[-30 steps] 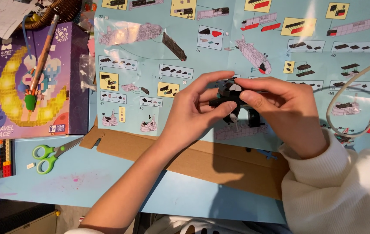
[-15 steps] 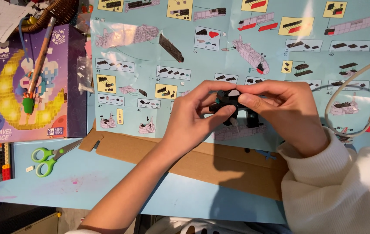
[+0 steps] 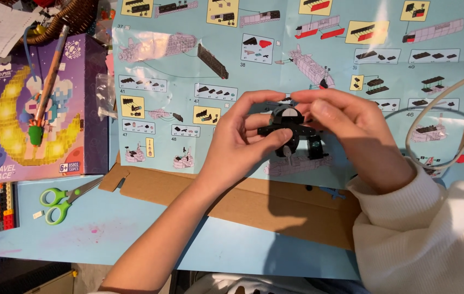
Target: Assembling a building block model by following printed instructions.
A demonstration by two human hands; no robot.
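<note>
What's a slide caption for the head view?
Both hands, left hand and right hand, hold a small black brick model over a blue instruction sheet.

Green-handled scissors (image 3: 60, 200) lie left of the cardboard (image 3: 275, 204), below a purple box (image 3: 47, 109).

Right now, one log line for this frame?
left hand: holds black brick model | right hand: pinches model top | under: instruction sheet | scissors left
</note>
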